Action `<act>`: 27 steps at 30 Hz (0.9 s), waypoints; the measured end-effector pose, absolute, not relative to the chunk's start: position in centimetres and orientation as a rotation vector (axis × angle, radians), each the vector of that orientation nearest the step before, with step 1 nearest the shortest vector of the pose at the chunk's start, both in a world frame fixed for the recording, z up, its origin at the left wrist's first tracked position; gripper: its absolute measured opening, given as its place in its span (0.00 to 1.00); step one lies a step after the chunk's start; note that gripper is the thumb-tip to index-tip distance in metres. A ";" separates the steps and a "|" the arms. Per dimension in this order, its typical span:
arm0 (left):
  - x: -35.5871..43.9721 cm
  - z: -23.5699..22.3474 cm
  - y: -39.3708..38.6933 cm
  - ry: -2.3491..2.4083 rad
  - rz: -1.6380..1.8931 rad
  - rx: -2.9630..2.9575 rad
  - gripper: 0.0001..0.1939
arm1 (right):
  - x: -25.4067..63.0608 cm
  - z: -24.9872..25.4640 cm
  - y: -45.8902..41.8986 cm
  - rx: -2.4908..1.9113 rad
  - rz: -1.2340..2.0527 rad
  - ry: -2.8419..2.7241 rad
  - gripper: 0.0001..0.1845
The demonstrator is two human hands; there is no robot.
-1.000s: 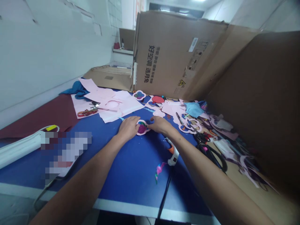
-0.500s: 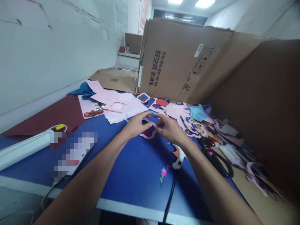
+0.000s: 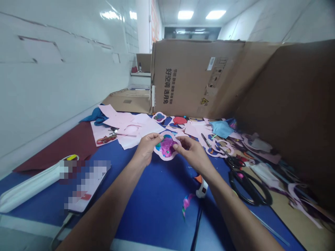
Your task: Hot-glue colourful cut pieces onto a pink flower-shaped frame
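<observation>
A flower-shaped pink paper frame (image 3: pixel 166 158) is held up above the blue table, its middle filled with shiny purple and blue-green material. My left hand (image 3: pixel 147 146) pinches its left edge between thumb and fingers. On the opposite edge, my right hand (image 3: pixel 192 150) grips it the same way, thumb in front. Below my right wrist lies a white hot glue gun (image 3: pixel 202 190) with an orange tip, partly hidden by the forearm. Beside it is a twisted pink and green scrap (image 3: pixel 186 204).
Pink paper sheets (image 3: pixel 131 129) and another flower frame (image 3: pixel 159 117) lie behind my hands. Black-handled scissors (image 3: pixel 250 188) and paper scraps sit at right. A phone (image 3: pixel 89 188) and a white folded item (image 3: pixel 34 184) lie left. A large cardboard box (image 3: pixel 188 80) walls the back.
The flower frame has been lifted and turned to face me, showing its purple middle. Both hands have closed on its edges. The camera view has shifted slightly.
</observation>
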State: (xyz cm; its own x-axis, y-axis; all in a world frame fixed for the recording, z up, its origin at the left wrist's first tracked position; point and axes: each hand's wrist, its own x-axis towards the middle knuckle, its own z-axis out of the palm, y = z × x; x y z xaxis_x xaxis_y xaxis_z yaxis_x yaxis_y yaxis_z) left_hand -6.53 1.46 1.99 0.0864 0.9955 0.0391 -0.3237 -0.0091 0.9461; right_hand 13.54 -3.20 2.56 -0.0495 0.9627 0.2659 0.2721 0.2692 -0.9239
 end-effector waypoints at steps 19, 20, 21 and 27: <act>-5.0 2.2 0.0 0.883 1.172 1.175 0.25 | 14.9 1.8 -3.3 -1.139 0.902 -1.446 0.19; -4.9 2.3 0.0 0.883 1.174 1.187 0.25 | 14.9 1.9 -3.4 -1.135 0.903 -1.455 0.19; -4.9 2.3 0.0 0.886 1.175 1.194 0.25 | 14.8 1.9 -3.4 -1.131 0.902 -1.460 0.19; -4.7 2.4 0.0 0.895 1.175 1.246 0.24 | 14.6 1.8 -3.4 -1.117 0.905 -1.454 0.19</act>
